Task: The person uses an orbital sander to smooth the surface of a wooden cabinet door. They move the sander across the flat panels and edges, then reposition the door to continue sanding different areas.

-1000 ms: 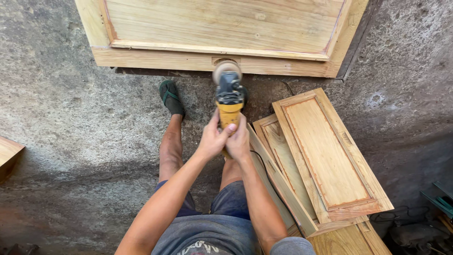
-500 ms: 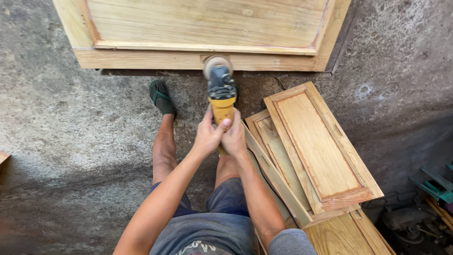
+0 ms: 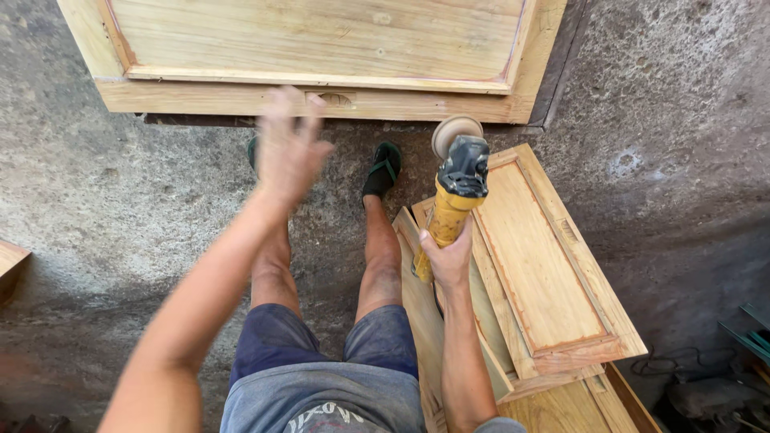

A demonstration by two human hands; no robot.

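My right hand (image 3: 447, 258) grips the yellow body of an angle grinder (image 3: 455, 186), whose black head and round sanding disc point away from me, just below the big wooden door panel (image 3: 321, 48) lying across the top. My left hand (image 3: 287, 148) is raised and blurred, fingers spread, holding nothing, hovering in front of the panel's lower rail. My two legs stand between the hands, with dark sandals (image 3: 382, 170) on the feet.
A stack of smaller framed wooden panels (image 3: 545, 265) lies on the floor to my right, under the grinder. The floor is rough grey concrete (image 3: 120, 208). A wood corner (image 3: 10, 258) shows at the left edge, dark clutter and a cable at the lower right.
My left hand has let go of the grinder and swung up and to the left, open. The grinder, now held only by my right hand, has shifted right, away from the panel edge.
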